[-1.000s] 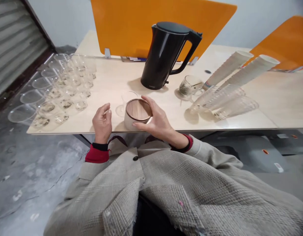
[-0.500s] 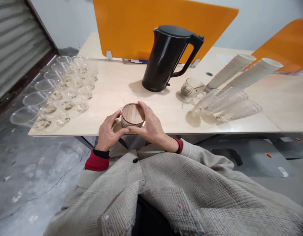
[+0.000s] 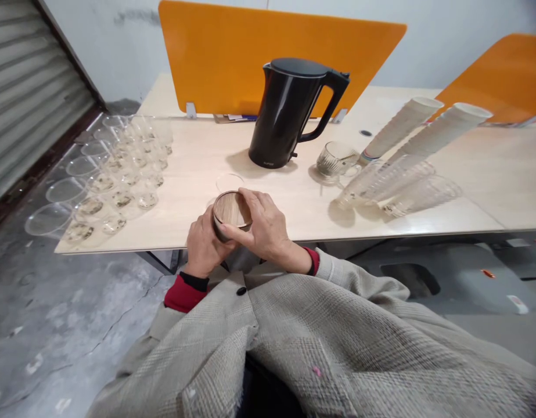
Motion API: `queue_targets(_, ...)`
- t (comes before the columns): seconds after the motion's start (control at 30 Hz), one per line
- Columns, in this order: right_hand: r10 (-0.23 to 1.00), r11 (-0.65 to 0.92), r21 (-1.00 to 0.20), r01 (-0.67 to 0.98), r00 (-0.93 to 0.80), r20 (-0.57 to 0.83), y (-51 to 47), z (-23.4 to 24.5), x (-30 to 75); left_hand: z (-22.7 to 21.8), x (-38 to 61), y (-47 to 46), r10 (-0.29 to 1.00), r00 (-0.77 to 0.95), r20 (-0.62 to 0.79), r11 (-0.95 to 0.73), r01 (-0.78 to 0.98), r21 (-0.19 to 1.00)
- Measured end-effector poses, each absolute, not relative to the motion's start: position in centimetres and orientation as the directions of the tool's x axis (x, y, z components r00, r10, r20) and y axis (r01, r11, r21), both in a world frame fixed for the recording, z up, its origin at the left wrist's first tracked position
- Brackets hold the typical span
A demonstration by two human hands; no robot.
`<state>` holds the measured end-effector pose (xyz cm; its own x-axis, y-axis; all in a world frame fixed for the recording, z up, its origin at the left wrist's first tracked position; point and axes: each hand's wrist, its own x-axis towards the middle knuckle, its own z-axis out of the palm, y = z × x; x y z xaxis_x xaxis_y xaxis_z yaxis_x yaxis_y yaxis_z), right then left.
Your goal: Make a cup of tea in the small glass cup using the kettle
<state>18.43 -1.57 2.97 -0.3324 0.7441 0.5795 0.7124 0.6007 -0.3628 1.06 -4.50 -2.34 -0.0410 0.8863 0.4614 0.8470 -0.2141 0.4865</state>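
Both hands point(image 3: 204, 244) point(image 3: 268, 226) closer around jar point(image 3: 230, 209)

A pale table point(image 3: 198, 145) spans the scene, with one orange divider point(image 3: 215, 58) on its far side and a second divider point(image 3: 503, 75) farther right — both before a whitish wall point(image 3: 123, 52). A slatted shutter point(image 3: 24, 87) stands left; cracked grey floor point(image 3: 54, 325) lies near left.

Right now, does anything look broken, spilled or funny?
A jagged crack runs across the grey floor at lower left, so it looks damaged. A pink speck stands out against the grey coat. I see no spill.
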Motion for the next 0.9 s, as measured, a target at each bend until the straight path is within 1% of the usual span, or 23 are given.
queue_targets(0.13, 0.721, 0.611, -0.338, 0.715, -0.328, 0.61, -1.4, 3.0, 18.3, -2.2, 1.2, -4.4, 0.904, -0.053, 0.425, -0.177, 0.858, 0.482)
queue_targets(0.37, 0.728, 0.606, -0.346, 0.716, -0.325, 0.603, -1.3, 3.1, 18.2, -2.3, 1.1, -4.3, 0.903, -0.071, 0.424, -0.167, 0.85, 0.499)
queue_targets(0.47, 0.734, 0.608, -0.385, 0.694, -0.306, 0.606, -1.2, 3.1, 18.1, -2.0, 1.1, -4.3, 0.907, -0.083, 0.413, -0.157, 0.844, 0.513)
queue_targets(0.67, 0.748, 0.625, -0.534, 0.569, -0.241, 0.619, -1.0, 3.5, 18.7, -1.0, 1.3, -4.6, 0.922, -0.092, 0.376, -0.137, 0.831, 0.539)
queue_targets(0.8, 0.699, 0.687, -0.556, 0.468, -0.215, 0.682, -1.1, 4.1, 20.2, -1.1, 1.2, -4.6, 0.924, -0.116, 0.364, -0.107, 0.836, 0.539)
queue_targets(0.83, 0.692, 0.69, -0.554, 0.465, -0.198, 0.695, -1.0, 4.2, 20.8, -1.2, 1.2, -4.6, 0.923, -0.12, 0.366, -0.106, 0.834, 0.541)
queue_targets(0.9, 0.686, 0.667, -0.541, 0.512, -0.139, 0.714, -0.6, 3.8, 22.4, -1.3, 1.0, -4.6, 0.92, -0.118, 0.375, -0.118, 0.826, 0.55)
